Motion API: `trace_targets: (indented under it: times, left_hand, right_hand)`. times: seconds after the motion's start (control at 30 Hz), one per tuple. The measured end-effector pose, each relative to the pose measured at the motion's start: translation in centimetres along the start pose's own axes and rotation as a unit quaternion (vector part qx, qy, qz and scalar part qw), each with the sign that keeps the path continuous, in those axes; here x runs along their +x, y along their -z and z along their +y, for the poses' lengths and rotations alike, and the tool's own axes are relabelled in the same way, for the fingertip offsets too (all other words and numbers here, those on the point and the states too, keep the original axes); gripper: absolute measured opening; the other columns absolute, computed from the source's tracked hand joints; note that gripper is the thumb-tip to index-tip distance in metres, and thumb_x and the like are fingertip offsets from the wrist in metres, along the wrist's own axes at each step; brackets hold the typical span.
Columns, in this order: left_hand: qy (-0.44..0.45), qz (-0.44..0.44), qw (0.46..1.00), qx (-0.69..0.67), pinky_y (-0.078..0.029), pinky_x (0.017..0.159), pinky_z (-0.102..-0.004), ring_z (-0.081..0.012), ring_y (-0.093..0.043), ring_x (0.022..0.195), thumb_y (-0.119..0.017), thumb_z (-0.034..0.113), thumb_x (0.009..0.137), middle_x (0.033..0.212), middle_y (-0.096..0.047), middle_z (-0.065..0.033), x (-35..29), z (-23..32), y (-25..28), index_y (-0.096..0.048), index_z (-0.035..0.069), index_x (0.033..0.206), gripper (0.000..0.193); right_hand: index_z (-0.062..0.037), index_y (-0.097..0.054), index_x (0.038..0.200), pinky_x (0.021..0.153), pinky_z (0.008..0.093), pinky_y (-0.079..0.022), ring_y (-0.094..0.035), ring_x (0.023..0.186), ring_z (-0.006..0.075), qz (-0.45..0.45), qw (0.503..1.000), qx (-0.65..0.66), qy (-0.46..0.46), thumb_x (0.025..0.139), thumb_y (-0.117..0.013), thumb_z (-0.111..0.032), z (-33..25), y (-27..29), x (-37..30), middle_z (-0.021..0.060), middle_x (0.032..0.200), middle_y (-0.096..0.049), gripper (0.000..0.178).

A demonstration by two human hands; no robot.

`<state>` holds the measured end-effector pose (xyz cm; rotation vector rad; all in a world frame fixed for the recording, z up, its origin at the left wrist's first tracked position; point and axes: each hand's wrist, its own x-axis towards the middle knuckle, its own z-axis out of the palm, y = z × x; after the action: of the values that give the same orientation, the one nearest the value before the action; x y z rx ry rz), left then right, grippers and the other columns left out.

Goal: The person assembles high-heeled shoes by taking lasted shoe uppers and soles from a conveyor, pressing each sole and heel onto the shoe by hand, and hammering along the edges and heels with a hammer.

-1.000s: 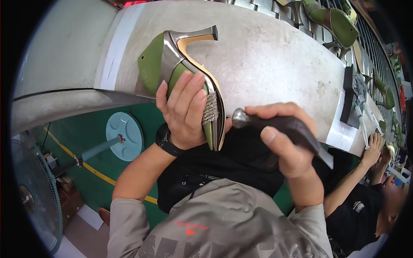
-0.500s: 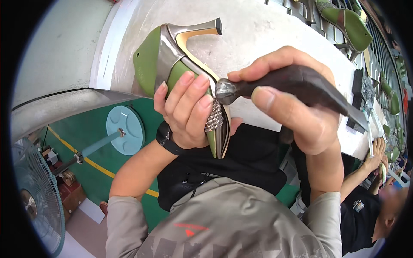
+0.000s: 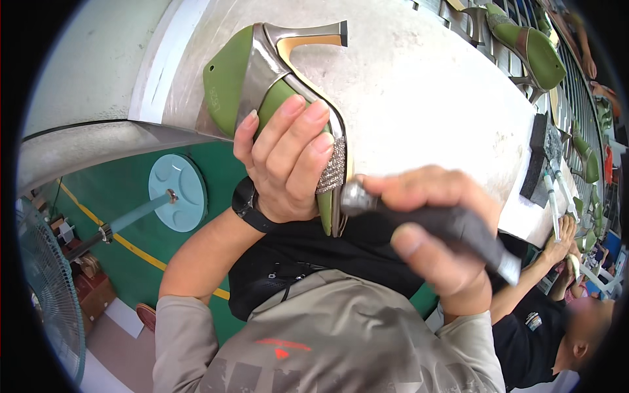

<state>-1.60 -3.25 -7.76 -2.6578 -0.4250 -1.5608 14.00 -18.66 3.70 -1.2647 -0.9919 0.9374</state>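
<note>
Plainly, the left hand (image 3: 288, 170) grasps the green heeled shoe (image 3: 265, 75) above the bench's (image 3: 419, 92) near edge, while the motion-blurred right hand (image 3: 468, 196) grips a dark hammer-like tool (image 3: 449, 229), its metal head (image 3: 359, 198) right by the sole near the toe. A misplaced blow could bruise fingertips (image 3: 319, 109) or scuff the glittery band (image 3: 333, 169); a slack hold could let the shoe twist.

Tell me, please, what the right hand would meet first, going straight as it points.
Probably the green heeled shoe, on its edge near the toe: the dark tool in the right hand leads. Blur and unclear depth hide whether tool and shoe touch.
</note>
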Motion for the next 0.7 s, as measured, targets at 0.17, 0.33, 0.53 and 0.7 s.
trace_targets:
  times: [0.17,0.33,0.53,0.7]
  left_hand:
    - [0.036,0.021,0.999,-0.014,-0.027,0.121,-0.0517,-0.0279,-0.062,0.126,-0.058,0.043,0.105,0.134,-0.066,-0.0098,0.2,1.0,-0.5,-0.052,0.013,0.13,0.04]
    - [0.023,0.015,1.0,-0.007,-0.027,0.121,-0.0498,-0.0241,-0.063,0.126,-0.059,0.041,0.105,0.134,-0.066,-0.0055,-0.1,0.6,-0.4,-0.053,0.015,0.129,0.036]
    - [0.044,0.043,0.998,-0.013,-0.03,0.12,-0.0479,-0.0226,-0.065,0.124,-0.059,0.033,0.106,0.133,-0.068,-0.0039,0.1,0.9,-0.5,-0.054,0.016,0.129,0.029]
    - [0.052,0.035,0.998,-0.015,-0.032,0.119,-0.0484,-0.0224,-0.066,0.124,-0.06,0.018,0.103,0.132,-0.069,-0.0035,0.5,1.0,-0.3,-0.056,0.015,0.127,0.024]
  right_hand:
    - [0.0086,-0.071,0.1,0.092,0.042,-0.062,-0.077,0.099,0.0349,-0.025,0.994,-0.067,0.083,0.076,-0.081,0.005,0.2,-0.4,-1.2,0.0262,0.102,-0.076,0.027]
    - [0.0055,-0.065,0.108,0.097,0.0412,-0.057,-0.074,0.103,0.0316,0.026,0.999,-0.035,-0.031,0.086,-0.077,-0.014,-0.7,0.3,2.5,0.0269,0.115,-0.073,0.032]
    - [0.0058,-0.064,0.104,0.098,0.043,-0.056,-0.073,0.101,0.0333,-0.007,0.994,-0.065,-0.088,0.083,-0.076,-0.026,-2.0,0.8,5.3,0.0277,0.109,-0.074,0.04]
    - [0.0052,-0.066,0.105,0.096,0.0498,-0.057,-0.073,0.103,0.0399,-0.126,0.983,-0.127,0.045,0.084,-0.081,-0.015,-1.4,1.0,1.9,0.0303,0.111,-0.072,0.033]
